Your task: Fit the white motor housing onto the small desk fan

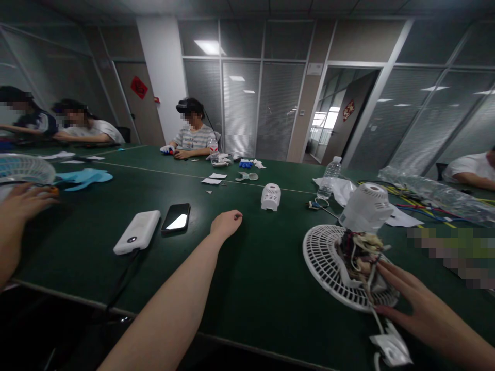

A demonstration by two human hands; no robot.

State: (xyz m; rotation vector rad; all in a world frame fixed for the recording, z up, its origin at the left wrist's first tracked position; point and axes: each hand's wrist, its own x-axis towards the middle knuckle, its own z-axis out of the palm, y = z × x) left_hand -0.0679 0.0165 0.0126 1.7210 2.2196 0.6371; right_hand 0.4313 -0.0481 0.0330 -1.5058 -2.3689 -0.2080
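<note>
rightward first: right hand [406,296] low at the near right, fingers [386,269] spread and flat, tips touching the fan grille [323,257] and the tangle of wires [358,250] heaped on it. pinching nothing. white grille lying flat on the green desk [270,288], near the desk's front edge. white motor housing [367,206] tilted at the far side of the grille, wires spilling from beneath it. thin white cord trailing from the grille toward the near edge, ending at a small white plug piece [390,350] just below the wrist.

left hand [226,222] stretched out to mid-desk on a long bare forearm, fingers curled loosely together, knuckles down on the desk, holding nothing. just left of it a black phone [176,217], screen up, and beside that a white power bank [137,232] with a dark cable running off the near edge. beyond the hand, well apart, a small white vented cap [270,197].

farther back: a clear water bottle [329,178] by some white paper, coloured cables at the right, a blue fan blade [85,178] at the left. another person's hand [27,201] at the far left edge, beside a second white grille [23,167]. seated people along the far side of the desk, glass partitions behind.
</note>
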